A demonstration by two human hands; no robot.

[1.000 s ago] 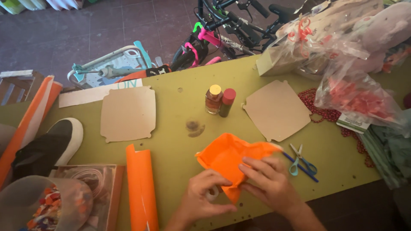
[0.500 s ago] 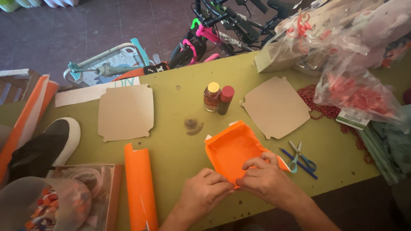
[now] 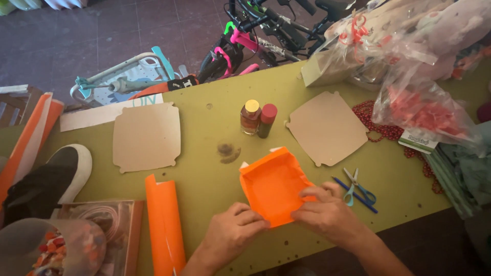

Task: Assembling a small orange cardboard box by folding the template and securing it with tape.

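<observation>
1. Nearest, left hand pinches the near corner of the orange paper tray; right hand grips its right edge.
2. Tray sits flat on the green table between both hands, open side up.
3. Likely light, thin, creases easily; best held by the folded rims.
4. Roughly square, no clear long axis; one corner points at the person.
5. Right of the right hand: scissors. Beyond: two bottles.

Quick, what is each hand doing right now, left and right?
Left hand: fingers curled, pressing the near left edge of the orange paper tray.
Right hand: fingers down, pinching the tray's near right edge.
</observation>
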